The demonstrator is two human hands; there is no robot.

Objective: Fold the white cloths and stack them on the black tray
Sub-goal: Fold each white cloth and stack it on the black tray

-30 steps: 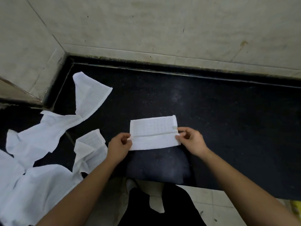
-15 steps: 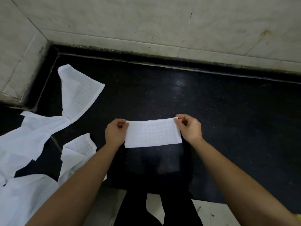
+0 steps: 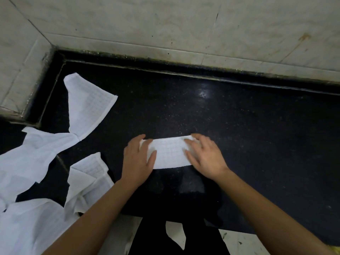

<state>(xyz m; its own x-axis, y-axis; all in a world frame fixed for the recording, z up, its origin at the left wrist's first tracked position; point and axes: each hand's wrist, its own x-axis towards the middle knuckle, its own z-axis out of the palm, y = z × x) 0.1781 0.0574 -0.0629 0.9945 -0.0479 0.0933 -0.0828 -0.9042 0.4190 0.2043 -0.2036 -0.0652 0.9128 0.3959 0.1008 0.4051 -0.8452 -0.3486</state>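
A folded white grid-woven cloth (image 3: pixel 170 153) is pressed flat near the front edge of the black speckled tray (image 3: pixel 257 135) by the left hand (image 3: pixel 137 161) and right hand (image 3: pixel 206 159), fingers straight.

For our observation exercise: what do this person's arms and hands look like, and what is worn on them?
The left forearm and right forearm are bare up to the frame's edge; no sleeve shows. The left hand and right hand wear no gloves, and no watch, ring or bracelet is visible, though the hands are slightly blurred.
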